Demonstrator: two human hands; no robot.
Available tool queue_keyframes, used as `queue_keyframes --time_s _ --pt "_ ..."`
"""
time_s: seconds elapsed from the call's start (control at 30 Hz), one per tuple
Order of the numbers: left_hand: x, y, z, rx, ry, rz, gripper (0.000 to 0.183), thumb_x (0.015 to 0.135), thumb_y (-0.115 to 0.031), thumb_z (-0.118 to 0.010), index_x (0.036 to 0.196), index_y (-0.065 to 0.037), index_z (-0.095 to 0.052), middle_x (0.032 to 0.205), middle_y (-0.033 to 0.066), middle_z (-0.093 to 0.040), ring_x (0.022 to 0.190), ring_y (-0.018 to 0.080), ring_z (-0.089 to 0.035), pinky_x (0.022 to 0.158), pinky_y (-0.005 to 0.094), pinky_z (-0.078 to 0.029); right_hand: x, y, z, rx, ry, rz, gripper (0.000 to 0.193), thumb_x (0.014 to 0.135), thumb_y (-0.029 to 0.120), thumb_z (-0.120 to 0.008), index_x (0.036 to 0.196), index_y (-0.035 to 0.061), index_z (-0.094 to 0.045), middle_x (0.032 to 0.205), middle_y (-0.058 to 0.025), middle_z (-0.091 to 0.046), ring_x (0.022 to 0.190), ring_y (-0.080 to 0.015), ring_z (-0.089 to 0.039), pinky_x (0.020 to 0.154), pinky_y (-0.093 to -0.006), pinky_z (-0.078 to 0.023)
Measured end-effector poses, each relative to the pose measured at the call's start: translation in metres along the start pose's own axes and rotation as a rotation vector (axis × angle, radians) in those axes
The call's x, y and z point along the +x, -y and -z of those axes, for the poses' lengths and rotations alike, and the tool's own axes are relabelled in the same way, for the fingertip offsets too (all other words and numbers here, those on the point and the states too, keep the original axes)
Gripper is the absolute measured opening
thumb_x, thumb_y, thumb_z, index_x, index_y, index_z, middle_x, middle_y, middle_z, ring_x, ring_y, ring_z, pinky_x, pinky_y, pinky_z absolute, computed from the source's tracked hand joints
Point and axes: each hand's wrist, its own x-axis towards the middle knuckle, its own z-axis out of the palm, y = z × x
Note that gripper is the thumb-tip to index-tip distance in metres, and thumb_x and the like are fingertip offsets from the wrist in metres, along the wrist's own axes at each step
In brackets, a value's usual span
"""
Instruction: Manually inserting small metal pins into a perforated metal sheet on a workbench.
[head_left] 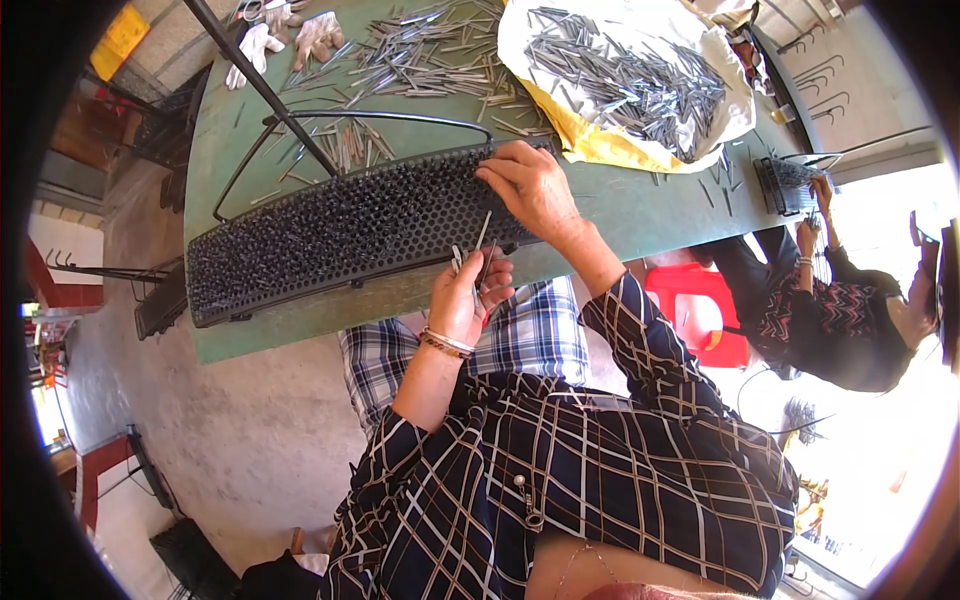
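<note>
A long black perforated rack [432, 222] lies on the green table in front of me. Most of its round holes on the left and middle are filled with small dark tips; toward the right, bare holes show. My left hand [465, 290], at the rack's near edge, is closed around several thin grey metal strips [484, 230], with one sticking up past the fingers. Above the far right part of the rack, my right hand [530, 190] has its fingers bent and pinched together against the holes. Whatever sits between those fingertips is hidden.
Loose metal strips [420, 65] lie scattered over the green table [600, 215]. A white and yellow sack [600, 150] holds a heap more. Work gloves [318, 40] rest at the far left. A dark metal bar [262, 85] crosses above the rack. To the right, a co-worker [835, 310] handles another rack [785, 187].
</note>
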Motion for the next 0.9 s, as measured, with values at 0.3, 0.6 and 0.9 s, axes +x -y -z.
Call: queue_keyframes --time_s 0.3,0.6,0.9 --pt "0.0 0.0 -0.006 0.006 0.002 0.026 0.029 0.095 -0.021 -0.048 0.11 0.002 -0.055 0.092 0.0121 -0.064 0.075 0.014 -0.063 0.067 0.0259 -0.056 -0.001 0.002 -0.001 0.179 -0.052 -0.099 0.018 0.079 0.017 -0.069 0.09 0.0029 -0.069 0.085 -0.008 -0.062 0.069 -0.0213 -0.06 0.062 -0.0303 -0.048" --pt "-0.002 -0.004 -0.015 0.079 0.075 -0.1 0.033 0.095 -0.027 -0.049 0.111 0.001 -0.054 0.091 0.0089 -0.063 0.073 0.0104 -0.06 0.062 0.0233 -0.053 -0.011 0.014 0.02 0.863 0.285 -0.669 0.022 0.082 0.015 -0.068 0.094 -0.0032 -0.067 0.077 -0.0058 -0.067 0.066 -0.0069 -0.058 0.057 -0.022 -0.047" --pt "0.0 0.002 -0.005 0.088 0.065 0.108 0.023 0.093 -0.018 -0.051 0.108 -0.001 -0.055 0.094 0.0094 -0.064 0.079 0.0131 -0.063 0.066 0.0262 -0.054 -0.006 -0.022 0.009 0.366 -0.071 -0.353 0.016 0.083 0.01 -0.066 0.095 0.0 -0.067 0.082 -0.0072 -0.066 0.072 -0.0117 -0.061 0.062 -0.0263 -0.048"
